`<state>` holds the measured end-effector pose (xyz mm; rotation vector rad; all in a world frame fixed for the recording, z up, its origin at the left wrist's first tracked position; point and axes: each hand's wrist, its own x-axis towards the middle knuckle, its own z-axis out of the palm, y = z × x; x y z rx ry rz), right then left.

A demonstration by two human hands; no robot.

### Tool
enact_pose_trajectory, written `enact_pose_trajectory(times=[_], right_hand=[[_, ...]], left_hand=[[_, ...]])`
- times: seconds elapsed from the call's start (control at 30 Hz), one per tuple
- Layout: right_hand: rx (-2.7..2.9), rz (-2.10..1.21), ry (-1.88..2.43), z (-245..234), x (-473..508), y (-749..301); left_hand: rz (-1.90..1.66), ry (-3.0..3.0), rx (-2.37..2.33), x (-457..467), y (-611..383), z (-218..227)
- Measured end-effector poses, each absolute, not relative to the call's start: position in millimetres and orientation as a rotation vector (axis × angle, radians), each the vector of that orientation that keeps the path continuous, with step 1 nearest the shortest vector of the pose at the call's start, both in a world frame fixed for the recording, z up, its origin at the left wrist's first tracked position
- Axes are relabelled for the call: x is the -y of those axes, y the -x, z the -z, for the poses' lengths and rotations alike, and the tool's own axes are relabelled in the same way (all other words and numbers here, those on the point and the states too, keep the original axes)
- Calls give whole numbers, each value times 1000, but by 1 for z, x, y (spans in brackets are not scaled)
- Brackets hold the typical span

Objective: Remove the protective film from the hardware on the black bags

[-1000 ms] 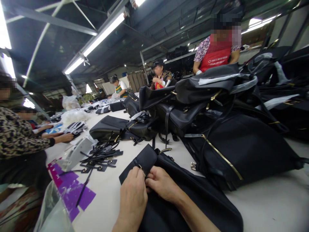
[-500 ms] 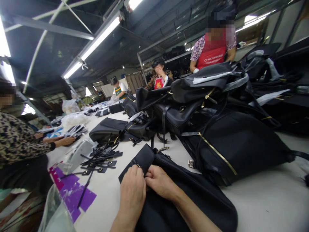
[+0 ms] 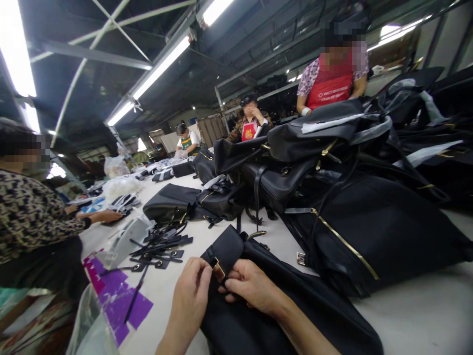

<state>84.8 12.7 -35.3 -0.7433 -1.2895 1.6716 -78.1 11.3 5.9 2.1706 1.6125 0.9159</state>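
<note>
Tab point(image 3: 224, 250): black, on the bag's top edge, pinched narrowly by my left hand point(image 3: 189, 295) and right hand point(image 3: 252, 284).
Buckle point(image 3: 218, 269): gold, partly hidden by my fingers point(image 3: 236, 283).
Bag point(image 3: 288, 310): black, on the table point(image 3: 414, 315), cut off below.

Black leather backpacks point(image 3: 373, 236) with gold zips and buckles lie heaped along the right side of the white tabletop point(image 3: 406, 310), with more bags point(image 3: 170, 202) running toward its far end. Near the left edge, a pile of black straps point(image 3: 158, 249) with metal fittings lies beside a clear plastic sheet point(image 3: 127, 236) and purple cut pieces point(image 3: 118, 301). A seated co-worker in a leopard-print top point(image 3: 31, 217) reaches a hand point(image 3: 107, 216) toward black-and-white pieces point(image 3: 125, 201). A person in a red apron point(image 3: 330, 84) stands across the tabletop; beyond are two more workers point(image 3: 250, 123) point(image 3: 186, 143) and white plastic bags point(image 3: 121, 187).
</note>
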Motion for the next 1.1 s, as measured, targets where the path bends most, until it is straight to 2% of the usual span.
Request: enact_pose_trajectory(times=[0.23, 0.47, 0.7, 0.87, 1.1], right_hand=[[1429, -1404, 842, 43, -4, -80], [1485, -1440, 764, 41, -1, -83], [1515, -1431, 790, 43, -2, -83], [1576, -1362, 801, 43, -2, -84], [1633, -1322, 847, 47, -3, -82]], left_hand=[[-831, -1729, -1608, -6, 91, 8], [-1108, -1617, -1445, 1, 75, 15], [-1149, -1470, -1426, -3, 75, 15], [-1070, -1610, -1441, -6, 75, 11], [-706, -2149, -1715, -3, 80, 16]])
